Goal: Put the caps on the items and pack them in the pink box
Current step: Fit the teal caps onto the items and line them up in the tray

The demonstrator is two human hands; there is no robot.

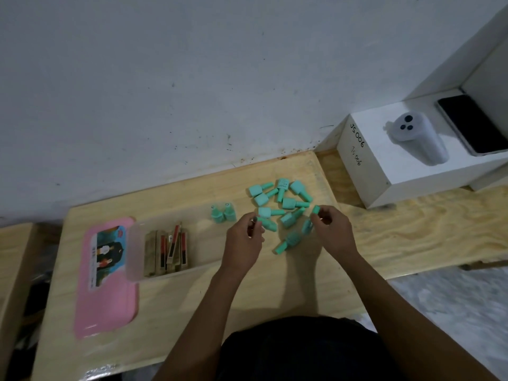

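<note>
Several teal bottles with caps [280,200] lie scattered on the wooden table [275,284], just beyond my hands. My left hand [243,240] pinches a teal bottle [268,224] lying on its side, its dark neck at my fingertips. My right hand [331,228] holds a small teal cap [316,209] a short way right of that bottle. The translucent box [134,251] lies left of my hands, with several gold-and-red sticks [167,250] inside and two teal bottles [223,213] upright at its far right end. Its pink lid [107,306] lies flat to the left.
A white carton marked JS006 [365,171] stands at the back right, carrying a white device with lenses [415,136] and a black phone [472,125]. A grey wall runs close behind the table. The table's front edge is near my body.
</note>
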